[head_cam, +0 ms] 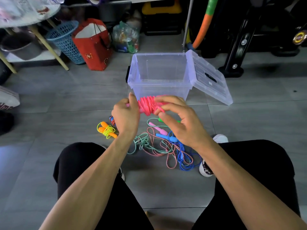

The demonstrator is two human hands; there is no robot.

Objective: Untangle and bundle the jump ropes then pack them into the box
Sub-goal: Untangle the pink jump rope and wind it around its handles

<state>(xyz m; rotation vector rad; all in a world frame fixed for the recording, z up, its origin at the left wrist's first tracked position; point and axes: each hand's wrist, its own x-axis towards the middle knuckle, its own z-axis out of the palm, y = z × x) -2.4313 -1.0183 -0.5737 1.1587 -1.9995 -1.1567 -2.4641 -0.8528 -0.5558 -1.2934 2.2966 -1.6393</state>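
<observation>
- The left hand [126, 116] curls its fingers round one end of a pink jump rope [148, 105] wound in tight coils, thumb up against the coils.
- The right hand [178, 118] pinches the other end of that pink bundle with fingertips, its remaining fingers loosely spread.
- The bundle is held in the air between the two hands, just in front of the near wall of a clear plastic box [159, 75].
- The box stands open on the grey tiled floor [66, 97]; its lid [209, 78] leans out from its right side down to the floor.
- Below the hands, on the floor between the person's knees, lies a tangle of ropes: a green-and-white twisted one [142, 143], a red-and-white twisted one [171, 161] and a blue one [184, 160], with pink and blue handles among them.
- To the left of the tangle lies a bundled yellow rope with orange handles [106, 129].
- Further back stand a blue basket [66, 40] and a red paper bag [93, 45].
</observation>
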